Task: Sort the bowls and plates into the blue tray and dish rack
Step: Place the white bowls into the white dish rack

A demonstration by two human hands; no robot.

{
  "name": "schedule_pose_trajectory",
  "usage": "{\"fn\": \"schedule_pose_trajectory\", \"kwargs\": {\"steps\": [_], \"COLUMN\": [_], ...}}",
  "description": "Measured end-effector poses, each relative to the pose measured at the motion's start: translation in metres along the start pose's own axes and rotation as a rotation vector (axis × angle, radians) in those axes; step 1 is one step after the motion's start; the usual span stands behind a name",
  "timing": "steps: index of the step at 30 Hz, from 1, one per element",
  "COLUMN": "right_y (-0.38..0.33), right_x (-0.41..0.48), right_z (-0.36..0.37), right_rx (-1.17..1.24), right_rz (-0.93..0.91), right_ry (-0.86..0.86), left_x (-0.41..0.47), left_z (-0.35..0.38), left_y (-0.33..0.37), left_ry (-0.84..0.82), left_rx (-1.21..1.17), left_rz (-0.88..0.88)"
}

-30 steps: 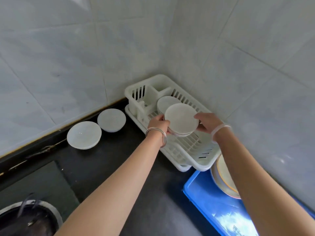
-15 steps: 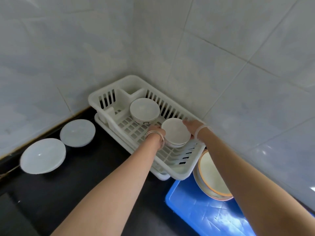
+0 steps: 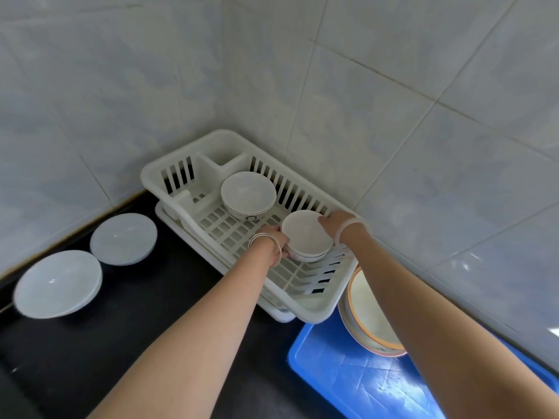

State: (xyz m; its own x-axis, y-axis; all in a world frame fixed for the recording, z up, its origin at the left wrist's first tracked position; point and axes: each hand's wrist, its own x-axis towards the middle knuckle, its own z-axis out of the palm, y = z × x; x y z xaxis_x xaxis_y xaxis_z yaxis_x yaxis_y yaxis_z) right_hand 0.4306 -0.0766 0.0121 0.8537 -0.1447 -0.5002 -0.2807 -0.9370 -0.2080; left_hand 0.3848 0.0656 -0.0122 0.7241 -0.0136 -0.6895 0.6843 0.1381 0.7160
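Note:
A white dish rack (image 3: 314,306) stands in the tiled corner. Both hands grip a white bowl (image 3: 305,234) inside the rack's near half: my left hand (image 3: 273,238) on its left side, my right hand (image 3: 334,220) on its far right rim. The bowl rests on or just above the rack floor; I cannot tell which. A second white bowl (image 3: 248,192) sits upright deeper in the rack. The blue tray (image 3: 348,376) lies at the lower right, with a stack of orange-rimmed plates (image 3: 369,316) leaning at its far end.
Two white plates lie on the black counter (image 3: 136,313) to the left, a larger plate (image 3: 57,284) nearer and a smaller plate (image 3: 124,238) behind it. Tiled walls close in behind and to the right of the rack.
The bowl has been lowered from above the rack down into its near half, both hands still on it. The view has shifted right, so the two plates sit farther left.

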Motion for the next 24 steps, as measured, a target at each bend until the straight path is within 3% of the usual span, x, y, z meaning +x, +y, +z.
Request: {"fn": "schedule_pose_trajectory", "kwargs": {"steps": [6,13,20,24], "right_y": [0.005,0.004,-0.025,-0.067], "right_x": [-0.004,-0.023,-0.078,-0.117], "right_z": [0.005,0.004,-0.002,0.018], "right_rx": [-0.082,-0.145,0.144,0.283], "right_rz": [-0.035,-0.048,-0.239,-0.377], "right_ry": [0.04,0.14,0.223,0.177], "left_x": [0.002,-0.007,-0.051,-0.088], "left_z": [0.001,-0.006,-0.044,-0.095], "left_y": [-0.003,0.002,0.006,-0.013], "left_ry": [-0.001,0.021,0.06,0.265], "left_rx": [0.043,0.26,0.314,0.393], "left_rz": [0.04,0.143,0.325,0.446]}}
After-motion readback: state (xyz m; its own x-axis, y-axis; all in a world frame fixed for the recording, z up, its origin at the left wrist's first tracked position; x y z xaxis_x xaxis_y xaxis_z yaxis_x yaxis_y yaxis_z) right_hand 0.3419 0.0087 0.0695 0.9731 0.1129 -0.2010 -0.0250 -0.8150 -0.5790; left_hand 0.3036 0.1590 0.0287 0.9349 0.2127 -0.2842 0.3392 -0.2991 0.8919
